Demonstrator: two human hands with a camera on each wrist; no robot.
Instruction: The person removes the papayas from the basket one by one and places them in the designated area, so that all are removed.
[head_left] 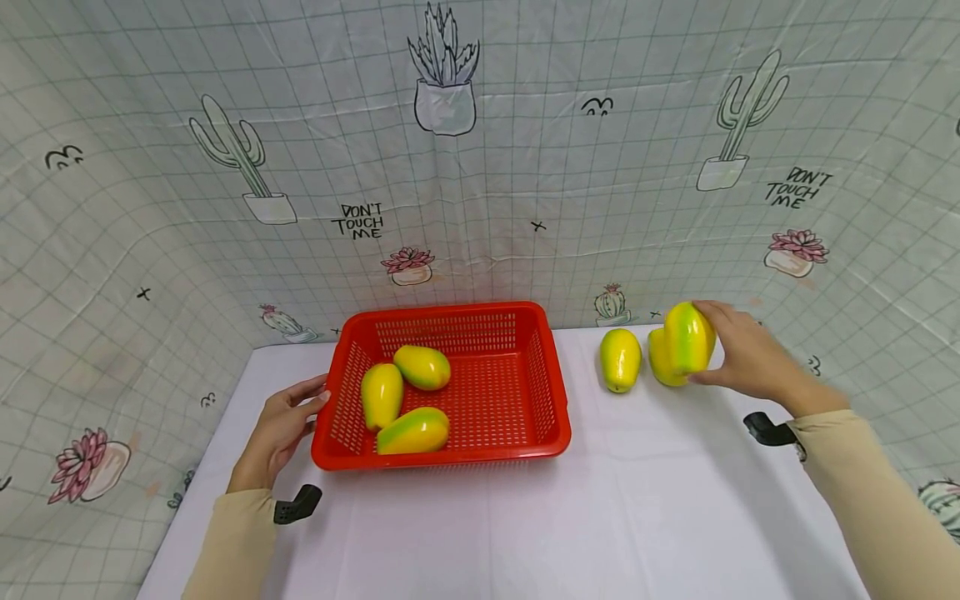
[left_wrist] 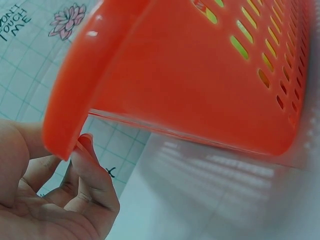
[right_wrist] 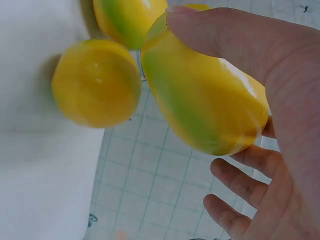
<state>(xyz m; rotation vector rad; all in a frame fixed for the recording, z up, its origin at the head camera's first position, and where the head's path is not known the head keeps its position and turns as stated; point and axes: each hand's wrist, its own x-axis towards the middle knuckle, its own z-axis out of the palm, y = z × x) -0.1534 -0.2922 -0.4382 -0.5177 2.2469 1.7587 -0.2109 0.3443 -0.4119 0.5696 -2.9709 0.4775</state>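
The left hand pinches a basket rim; the right hand grasps a mango; the backdrop reads "DON'T TOUCH ME".

In the frame's lower left, a beige left sleeve is showing; at lower right, a beige right sleeve. A black device is jutting by the left cuff, another device by the right.

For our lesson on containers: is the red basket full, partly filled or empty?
Partly filled: three fruits lie in the red basket, on its left; the right shows bare.
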